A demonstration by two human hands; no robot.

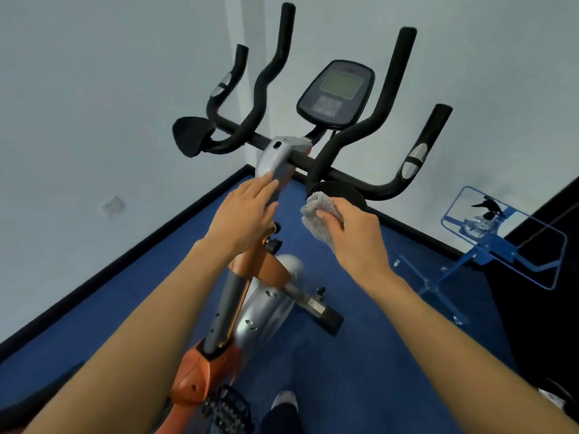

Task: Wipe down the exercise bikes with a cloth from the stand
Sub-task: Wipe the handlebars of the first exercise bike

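A black pedal and the orange frame of the exercise bike sit closest, under two bare forearms reaching forward. The left hand rests with straight fingers on the grey handlebar post, while the right hand grips a folded grey cloth against a black arm pad. Beyond rise black handlebars and a console; at the right, a clear blue stand holds a spray bottle.
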